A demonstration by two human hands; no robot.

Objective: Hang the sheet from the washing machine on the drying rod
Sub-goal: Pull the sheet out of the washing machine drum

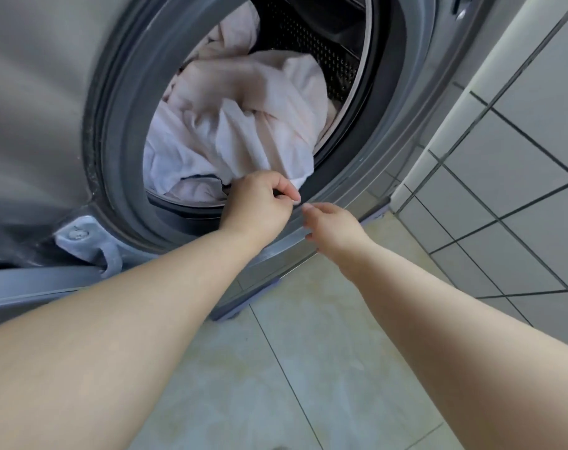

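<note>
A crumpled pale pink and white sheet (243,118) fills the drum of the open grey washing machine (42,125). It bulges out to the dark rubber door seal (120,177). My left hand (259,203) is at the bottom of the opening, fingers and thumb curled on the sheet's lower edge. My right hand (331,225) hovers just to its right over the machine's front rim, fingers loosely bent and holding nothing. No drying rod is in view.
The machine's door hinge (87,245) and open door (32,284) lie at the lower left. A white tiled wall (503,157) stands close on the right. Pale floor tiles (308,368) spread below my arms.
</note>
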